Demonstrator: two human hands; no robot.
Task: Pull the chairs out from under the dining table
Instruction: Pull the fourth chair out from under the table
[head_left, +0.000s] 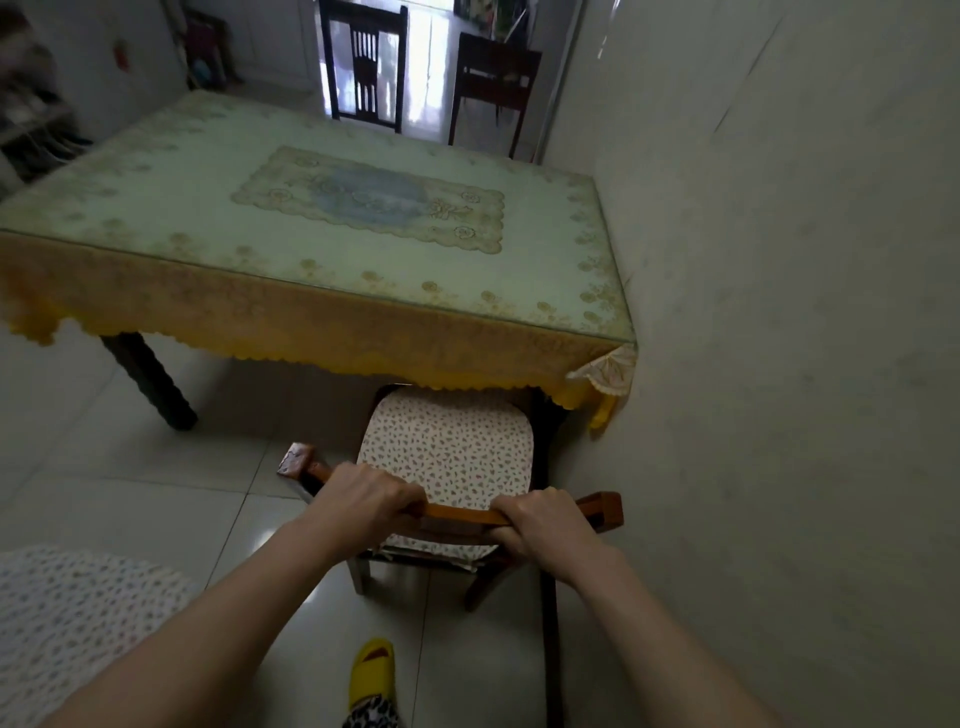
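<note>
A wooden chair with a flowered seat cushion stands at the near right end of the dining table. The front of its seat is under the yellow tablecloth fringe. My left hand and my right hand both grip the chair's top rail, left hand toward the left end, right hand toward the right end. Two dark chairs stand apart from the table beyond its far side. Another flowered cushion shows at the lower left.
A white wall runs close along the right side of the table and chair. The floor is pale glossy tile. My foot in a yellow slipper stands just behind the chair. A dark table leg is at the left.
</note>
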